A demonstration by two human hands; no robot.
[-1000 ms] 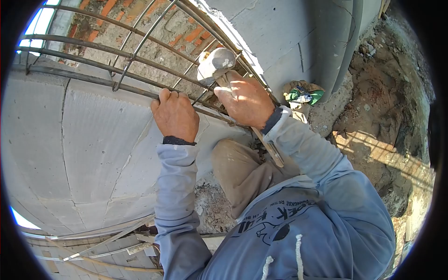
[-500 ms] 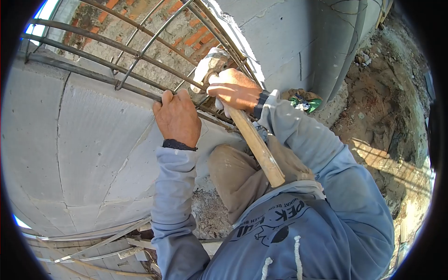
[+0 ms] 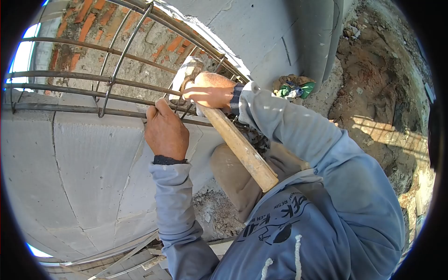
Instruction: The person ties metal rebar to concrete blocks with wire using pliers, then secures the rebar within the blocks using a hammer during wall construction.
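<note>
A hammer is in my right hand (image 3: 211, 88), gripped high on its wooden handle (image 3: 240, 147), close to the head (image 3: 187, 72). The handle slants down towards my lap, and the pale, crusted head rests over or against the steel bars. My left hand (image 3: 166, 133) is closed at the lower edge of the rebar cage (image 3: 56, 73), its fingertips at the bottom bar. Whether those fingers also hold something small is hidden. Long bars are joined by bent stirrups (image 3: 115, 70), and the cage lies along the top of a grey block wall (image 3: 93, 163).
Behind the cage is rough masonry with orange bricks (image 3: 86, 28). A grey wall (image 3: 261, 37) and a rounded column (image 3: 310, 42) rise at upper right. Beside the column lies a green-and-brown bundle (image 3: 294, 87). Bare earth (image 3: 364, 88) spreads at right; wooden strips (image 3: 126, 261) lie lower left.
The view has shifted and turned slightly, so the cage and both hands appear farther left. My left fingers look more pinched at the bar. The hammer stays in my right hand.
</note>
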